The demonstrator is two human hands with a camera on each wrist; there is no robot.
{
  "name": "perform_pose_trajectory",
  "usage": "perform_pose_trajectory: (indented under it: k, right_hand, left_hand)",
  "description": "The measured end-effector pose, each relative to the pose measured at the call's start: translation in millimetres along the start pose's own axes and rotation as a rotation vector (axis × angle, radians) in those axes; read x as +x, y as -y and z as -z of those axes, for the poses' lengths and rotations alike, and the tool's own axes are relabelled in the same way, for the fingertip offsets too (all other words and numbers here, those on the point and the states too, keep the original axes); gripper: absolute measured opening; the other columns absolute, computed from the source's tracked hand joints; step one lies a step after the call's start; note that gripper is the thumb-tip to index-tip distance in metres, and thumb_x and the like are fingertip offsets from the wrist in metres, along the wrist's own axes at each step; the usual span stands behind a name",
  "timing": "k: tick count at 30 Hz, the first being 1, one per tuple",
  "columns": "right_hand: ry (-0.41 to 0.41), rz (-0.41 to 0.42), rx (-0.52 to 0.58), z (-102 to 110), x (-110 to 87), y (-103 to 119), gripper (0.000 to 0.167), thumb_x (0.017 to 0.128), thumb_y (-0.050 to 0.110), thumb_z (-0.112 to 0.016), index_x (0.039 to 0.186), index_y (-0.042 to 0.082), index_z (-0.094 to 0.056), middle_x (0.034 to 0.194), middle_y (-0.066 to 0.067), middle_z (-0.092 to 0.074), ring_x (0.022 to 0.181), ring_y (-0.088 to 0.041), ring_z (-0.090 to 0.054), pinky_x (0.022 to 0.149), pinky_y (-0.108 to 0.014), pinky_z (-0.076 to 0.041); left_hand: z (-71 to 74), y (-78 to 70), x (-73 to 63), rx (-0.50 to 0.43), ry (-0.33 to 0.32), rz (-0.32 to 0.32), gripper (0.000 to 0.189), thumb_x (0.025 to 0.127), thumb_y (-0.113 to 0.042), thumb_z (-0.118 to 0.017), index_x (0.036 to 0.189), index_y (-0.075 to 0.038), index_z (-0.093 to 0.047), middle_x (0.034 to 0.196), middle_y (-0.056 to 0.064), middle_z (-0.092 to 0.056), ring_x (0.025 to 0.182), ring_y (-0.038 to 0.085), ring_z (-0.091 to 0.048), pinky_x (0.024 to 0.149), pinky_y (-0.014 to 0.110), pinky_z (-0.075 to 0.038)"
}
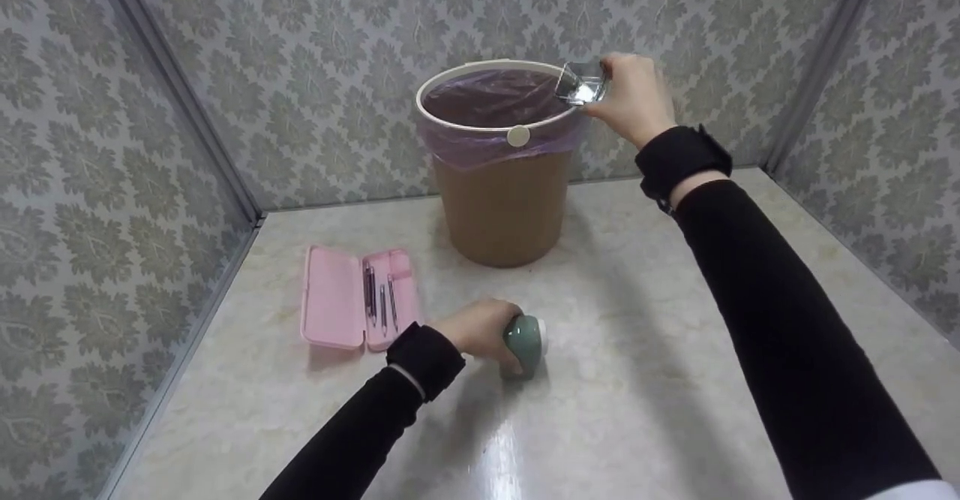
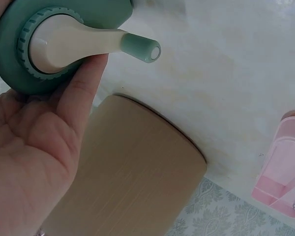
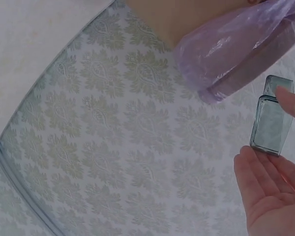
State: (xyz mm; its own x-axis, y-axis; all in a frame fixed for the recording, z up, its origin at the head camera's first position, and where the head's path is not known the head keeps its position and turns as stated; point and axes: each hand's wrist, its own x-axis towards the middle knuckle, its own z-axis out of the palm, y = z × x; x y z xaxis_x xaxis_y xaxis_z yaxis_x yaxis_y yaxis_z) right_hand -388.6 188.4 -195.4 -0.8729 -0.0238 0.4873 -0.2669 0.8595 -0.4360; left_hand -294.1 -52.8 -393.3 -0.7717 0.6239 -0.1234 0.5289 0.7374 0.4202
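My left hand (image 1: 480, 329) grips a green hand-crank pencil sharpener (image 1: 526, 338) low over the table, its fingers wrapped round the body. In the left wrist view, the sharpener's cream crank (image 2: 73, 42) with its green knob points away from the palm. My right hand (image 1: 637, 98) pinches a clear plastic shavings drawer (image 1: 581, 85) between thumb and fingers, tilted at the right rim of a brown trash bin (image 1: 502, 207). In the right wrist view, the drawer (image 3: 271, 125) shows no visible contents. A purple bag (image 3: 226, 59) lines the bin.
An open pink pencil case (image 1: 331, 301) lies left of the bin, with several pens or pencils (image 1: 383, 308) in its right half. Patterned wall panels (image 1: 322, 87) enclose the marble-look table (image 1: 660, 320) at the back and sides.
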Motion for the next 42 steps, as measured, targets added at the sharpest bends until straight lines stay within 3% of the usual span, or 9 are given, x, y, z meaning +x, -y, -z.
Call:
perform_pose_trajectory:
  k: [5,9,12,18,24,34,42]
  right_hand:
    - [-0.028,0.099,-0.201,-13,4.1,8,0.047,0.090,0.010,-0.071,0.133,-0.006,-0.058,0.134,-0.026,-0.063,0.119,-0.048,-0.064,0.102,-0.056,-0.053]
    - [-0.080,0.217,-0.322,-23,5.6,10,0.044,0.091,0.001,-0.064,0.134,-0.008,-0.057,0.135,-0.026,-0.063,0.115,-0.046,-0.066,0.095,-0.055,-0.057]
    - [-0.123,0.322,-0.416,-28,6.0,11,0.040,0.093,-0.006,-0.058,0.133,-0.011,-0.057,0.130,-0.027,-0.064,0.114,-0.043,-0.067,0.092,-0.052,-0.059]
    - [-0.191,0.586,-0.674,-36,8.7,12,0.032,0.102,-0.012,-0.043,0.129,-0.014,-0.060,0.121,-0.028,-0.067,0.113,-0.039,-0.069,0.099,-0.044,-0.058]
    - [-0.246,0.790,-0.870,-40,11.4,13,0.030,0.102,-0.012,-0.042,0.122,-0.014,-0.064,0.119,-0.026,-0.070,0.111,-0.036,-0.071,0.101,-0.040,-0.057]
    - [-0.267,0.959,-0.955,-42,11.6,13,0.030,0.103,-0.008,-0.042,0.120,-0.012,-0.066,0.119,-0.027,-0.070,0.114,-0.035,-0.071,0.102,-0.040,-0.057]
    - [-0.304,1.043,-0.978,-43,14.0,11,0.030,0.105,-0.008,-0.040,0.118,-0.012,-0.066,0.118,-0.025,-0.070,0.112,-0.034,-0.071,0.101,-0.037,-0.057]
  left_hand:
    - [0.1,-0.4,-0.5,0.005,0.000,0.017,0.053,0.067,-0.019,-0.095,0.111,-0.001,-0.071,0.105,0.010,-0.075,0.095,0.022,-0.065,0.091,0.036,-0.055]
    - [0.3,0.1,-0.3,0.007,-0.003,0.013,0.053,0.067,-0.020,-0.095,0.111,-0.002,-0.071,0.104,0.009,-0.075,0.092,0.020,-0.064,0.089,0.035,-0.055]
    - [0.6,0.1,0.4,0.013,-0.004,0.002,0.054,0.066,-0.020,-0.095,0.110,-0.001,-0.071,0.104,0.010,-0.075,0.093,0.022,-0.066,0.089,0.036,-0.055]
    - [-0.7,1.0,0.1,0.004,-0.011,0.002,0.055,0.066,-0.019,-0.095,0.112,-0.001,-0.070,0.105,0.011,-0.075,0.095,0.024,-0.066,0.090,0.037,-0.055]
    - [-1.9,1.5,-0.4,0.004,-0.018,0.010,0.057,0.065,-0.020,-0.095,0.114,-0.002,-0.070,0.107,0.010,-0.075,0.096,0.023,-0.065,0.090,0.035,-0.055]
    - [-1.2,1.8,-0.4,0.004,-0.007,0.025,0.057,0.065,-0.021,-0.096,0.113,-0.003,-0.070,0.104,0.009,-0.074,0.093,0.020,-0.063,0.088,0.035,-0.054]
    - [0.2,0.0,-2.4,0.001,-0.003,0.014,0.057,0.068,-0.021,-0.094,0.116,-0.002,-0.070,0.110,0.010,-0.074,0.101,0.024,-0.063,0.093,0.037,-0.054]
